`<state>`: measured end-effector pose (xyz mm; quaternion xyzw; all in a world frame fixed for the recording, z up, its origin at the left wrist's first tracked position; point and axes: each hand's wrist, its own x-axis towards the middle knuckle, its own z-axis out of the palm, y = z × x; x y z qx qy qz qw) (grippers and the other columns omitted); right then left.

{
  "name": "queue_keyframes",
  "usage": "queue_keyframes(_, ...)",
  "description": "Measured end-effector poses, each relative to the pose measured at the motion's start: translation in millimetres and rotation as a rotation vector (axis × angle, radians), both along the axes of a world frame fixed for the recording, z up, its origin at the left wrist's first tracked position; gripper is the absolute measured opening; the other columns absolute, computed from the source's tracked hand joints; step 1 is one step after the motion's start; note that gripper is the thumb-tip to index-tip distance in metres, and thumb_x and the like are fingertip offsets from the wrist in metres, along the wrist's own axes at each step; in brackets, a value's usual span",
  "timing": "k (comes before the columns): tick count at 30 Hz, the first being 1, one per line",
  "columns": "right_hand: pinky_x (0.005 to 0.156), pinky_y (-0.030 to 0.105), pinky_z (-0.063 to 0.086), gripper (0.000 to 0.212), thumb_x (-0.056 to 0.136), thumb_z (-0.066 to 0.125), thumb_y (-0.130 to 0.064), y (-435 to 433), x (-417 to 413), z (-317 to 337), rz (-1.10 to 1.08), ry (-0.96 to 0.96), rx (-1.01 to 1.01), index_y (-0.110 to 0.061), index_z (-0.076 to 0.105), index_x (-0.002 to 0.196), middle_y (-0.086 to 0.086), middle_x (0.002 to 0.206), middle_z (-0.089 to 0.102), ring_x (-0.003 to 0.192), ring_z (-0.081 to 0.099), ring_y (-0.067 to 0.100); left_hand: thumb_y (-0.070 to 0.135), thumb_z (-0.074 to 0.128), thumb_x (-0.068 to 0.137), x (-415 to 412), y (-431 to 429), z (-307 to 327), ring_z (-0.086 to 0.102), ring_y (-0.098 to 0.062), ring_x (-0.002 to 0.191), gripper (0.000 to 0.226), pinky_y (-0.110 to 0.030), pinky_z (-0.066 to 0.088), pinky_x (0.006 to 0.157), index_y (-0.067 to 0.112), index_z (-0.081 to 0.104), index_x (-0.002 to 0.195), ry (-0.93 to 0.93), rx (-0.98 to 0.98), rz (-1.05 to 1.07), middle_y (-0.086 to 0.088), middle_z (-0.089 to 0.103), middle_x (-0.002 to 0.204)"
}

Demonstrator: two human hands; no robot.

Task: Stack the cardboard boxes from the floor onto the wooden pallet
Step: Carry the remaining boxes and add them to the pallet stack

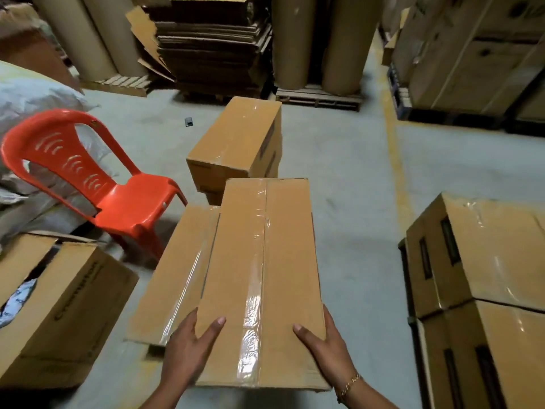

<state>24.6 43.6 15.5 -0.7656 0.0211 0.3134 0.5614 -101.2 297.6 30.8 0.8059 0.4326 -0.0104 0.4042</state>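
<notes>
Concrete warehouse floor (339, 172), grey, with a yellow painted line (396, 160) running away ahead and to the right of the grips.

Subject carton (259, 261): long and taped along the top seam. It is held at its near end between both grips and appears raised off the floor — the underside is not visible. The left grip (188, 352) clasps the near left corner, thumb on the top face and fingers down the side. The right grip (327, 346) mirrors it on the near right corner. Neither is spread wide; both are closed onto the carton.

Handling, as judged: the board is stiff and the flaps sealed, so it should carry as one rigid piece. Weight is unknown. Most of the length lies well ahead of the grips, so the far end will tend to droop. The glossy tape looks slick; hold on bare board, better further along the sides or under the base.

Clearances:
- A second carton (171, 276) lies just left of and below the held one.
- An orange chair (124, 199) stands ahead-left.
- An open carton (65, 305) sits left of the left grip.
- Stacked cartons (486, 261) stand right of the right grip, with open floor between — a wooden pallet beneath them cannot be confirmed.
- A further stack (236, 149) stands beyond the far end.
</notes>
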Motion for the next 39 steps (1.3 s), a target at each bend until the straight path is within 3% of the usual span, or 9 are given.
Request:
queue_keyframes(2,0.087,0.027,0.053,0.063,0.079,0.079,-0.051,-43.7,19.4,10.8,-0.043,-0.029,0.007,-0.046,0.046,0.133,-0.021,0.116,0.067,0.103,0.066,0.003,0.089,0.054,0.074,29.0,-36.5,1.9,0.060,-0.027,0.122,0.096,-0.040,0.048,0.099,0.021,0.056,0.142,-0.026,-0.011,-0.055,-0.002,0.063,0.139)
queue_keyframes(5,0.083,0.026,0.052,0.051,0.083,0.077,-0.044,-108.0,49.3,30.6,-0.098,-0.071,0.001,-0.045,0.048,0.124,-0.018,0.113,0.065,0.101,0.065,0.005,0.074,0.062,0.081,78.0,-91.2,18.8,0.063,-0.024,0.116,0.077,-0.033,0.049,0.089,0.021,0.059,0.136,-0.075,-0.069,-0.154,-0.001,0.067,0.129)
queue_keyframes(8,0.093,0.039,0.054,0.052,0.083,0.078,-0.040,-165.9,79.8,48.7,-0.193,-0.098,-0.004,-0.041,0.048,0.126,-0.011,0.115,0.067,0.104,0.065,0.012,0.063,0.064,0.085,130.3,-138.7,35.1,0.066,-0.010,0.098,0.056,-0.024,0.048,0.073,0.027,0.063,0.128,-0.171,-0.139,-0.278,0.010,0.070,0.110)
queue_keyframes(11,0.096,0.044,0.054,0.052,0.082,0.080,-0.039,-214.0,111.0,65.0,-0.267,-0.122,0.003,-0.037,0.051,0.125,-0.007,0.115,0.069,0.104,0.067,0.015,0.061,0.064,0.088,183.7,-174.9,49.1,0.064,-0.010,0.099,0.051,-0.023,0.047,0.072,0.029,0.062,0.127,-0.203,-0.135,-0.380,0.011,0.069,0.112)
queue_keyframes(17,0.088,0.034,0.055,0.059,0.080,0.081,-0.037,-275.7,180.1,74.8,-0.397,-0.179,0.009,-0.031,0.052,0.132,-0.007,0.116,0.069,0.104,0.067,0.013,0.067,0.065,0.084,295.0,-228.7,59.7,0.066,-0.013,0.101,0.053,-0.043,0.057,0.088,0.035,0.060,0.126,-0.237,-0.154,-0.508,0.011,0.069,0.115)
queue_keyframes(20,0.086,0.026,0.054,0.055,0.082,0.080,-0.035,-296.7,224.3,71.1,-0.453,-0.211,0.006,-0.033,0.053,0.130,-0.010,0.116,0.071,0.103,0.068,0.007,0.059,0.066,0.088,360.8,-249.5,61.4,0.065,-0.015,0.098,0.038,-0.037,0.054,0.084,0.038,0.060,0.119,-0.243,-0.138,-0.588,0.011,0.067,0.111)
queue_keyframes(30,0.101,0.049,0.051,0.072,0.073,0.082,-0.053,-340.5,398.5,64.7,-0.722,-0.120,-0.005,-0.033,0.047,0.134,-0.006,0.121,0.066,0.111,0.064,0.020,0.060,0.064,0.089,610.3,-305.0,62.2,0.065,-0.017,0.104,0.045,-0.037,0.053,0.089,0.035,0.064,0.127,-0.198,-0.149,-0.840,0.009,0.068,0.118)
queue_keyframes(34,0.095,0.040,0.053,0.055,0.084,0.077,-0.035,-354.2,451.0,67.6,-0.853,-0.095,0.048,-0.027,0.050,0.131,-0.005,0.116,0.067,0.106,0.064,0.017,0.065,0.064,0.087,698.9,-331.5,66.0,0.066,-0.015,0.103,0.048,-0.038,0.054,0.091,0.036,0.066,0.125,-0.157,-0.149,-0.968,0.008,0.070,0.119)
queue_keyframes(39,0.098,0.038,0.049,0.053,0.085,0.076,-0.033,-375.8,520.9,59.4,-1.003,-0.094,0.059,-0.029,0.052,0.131,-0.008,0.116,0.067,0.107,0.063,0.013,0.080,0.057,0.073,809.4,-374.2,60.8,0.067,-0.014,0.101,0.064,-0.039,0.055,0.091,0.038,0.067,0.121,-0.129,-0.123,-1.117,0.008,0.072,0.116)
